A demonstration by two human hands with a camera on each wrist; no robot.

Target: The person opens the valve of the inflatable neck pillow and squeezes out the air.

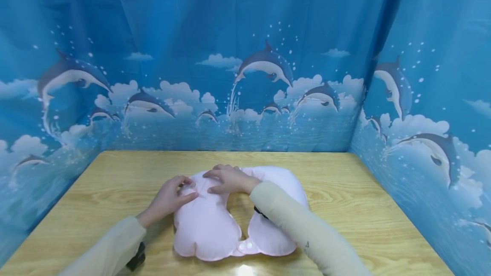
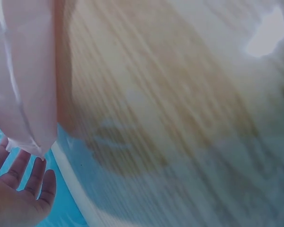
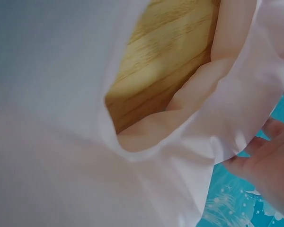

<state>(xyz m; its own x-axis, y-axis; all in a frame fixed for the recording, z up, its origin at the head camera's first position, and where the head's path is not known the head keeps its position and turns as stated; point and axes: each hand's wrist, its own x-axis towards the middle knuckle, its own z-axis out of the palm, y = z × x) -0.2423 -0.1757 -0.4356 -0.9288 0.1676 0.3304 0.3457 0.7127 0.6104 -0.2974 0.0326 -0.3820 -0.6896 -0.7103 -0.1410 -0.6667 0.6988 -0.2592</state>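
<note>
Neck pillow (image 1: 209, 229), one, U-shaped, pale pink; lower centre of the head view, lying on the table. Cloth smooth and matte, plumply filled, with rounded lobes; outer edge puckered at the lower left, and a deep notch in the bottom rim there. Central opening shows bare wood, narrowing towards the bottom of the frame. In the right wrist view, the inner wall is gathered into soft folds along a seam; in the left wrist view, a pale seam runs down the side.

Strap (image 1: 246, 247), short, pink, bridging the two ends at bottom centre; two round whitish snaps.

Left hand (image 1: 168, 198): at the pillow's upper left, thumb and fingers curved and parted, touching the cloth; a pale detail between them is too small to identify.

Right hand (image 1: 232, 179): across the pillow's top, fingers spread and loosely bent, resting on the cloth, gripping nothing visible.

Table (image 1: 345, 212): yellowish wood grain.

Curtain (image 1: 184, 24): blue, dolphins and clouds, filling the upper frame.

Sleeves (image 1: 297, 220): pale cream, two.
</note>
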